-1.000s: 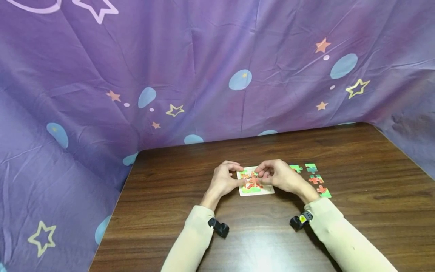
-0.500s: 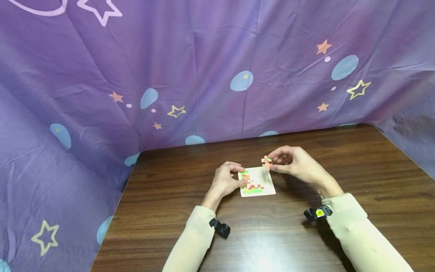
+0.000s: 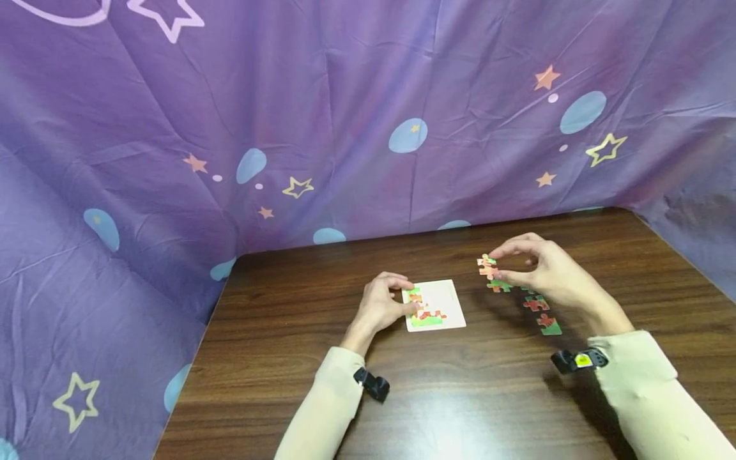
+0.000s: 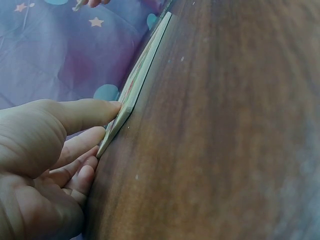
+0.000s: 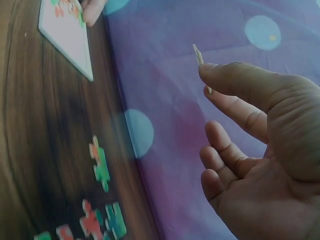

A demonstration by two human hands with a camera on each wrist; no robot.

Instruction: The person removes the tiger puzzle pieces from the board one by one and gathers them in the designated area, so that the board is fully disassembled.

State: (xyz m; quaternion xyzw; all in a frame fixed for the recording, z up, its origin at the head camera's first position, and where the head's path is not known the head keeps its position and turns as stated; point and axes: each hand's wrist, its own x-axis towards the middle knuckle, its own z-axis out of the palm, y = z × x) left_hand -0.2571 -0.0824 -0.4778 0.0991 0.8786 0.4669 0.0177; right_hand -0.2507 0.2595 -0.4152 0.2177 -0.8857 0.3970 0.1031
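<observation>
My right hand [image 3: 554, 271] pinches an orange, white and green jigsaw piece [image 3: 487, 267] between thumb and fingertips, raised above the table. In the right wrist view, this piece [image 5: 198, 54] appears edge-on. At the middle of the table lies a flat white puzzle board [image 3: 451, 300] with red, orange and green pieces fitted along its left and near sides. My left hand [image 3: 382, 306] holds the board's left side, thumb over the fitted pieces and fingers at the far left corner. In the left wrist view, thumb and fingers touch the edge of the board [image 4: 135, 90].
Several loose jigsaw pieces lie right of the board, among them a red and green one [image 3: 550, 326] and another red one [image 3: 536, 304]. My right hand partly covers others. A purple patterned curtain [image 3: 345, 128] hangs behind the brown wooden table [image 3: 287, 306].
My right hand has lifted the orange jigsaw piece off the board and carried it to the right, over the loose pieces. My left hand has stayed on the board.
</observation>
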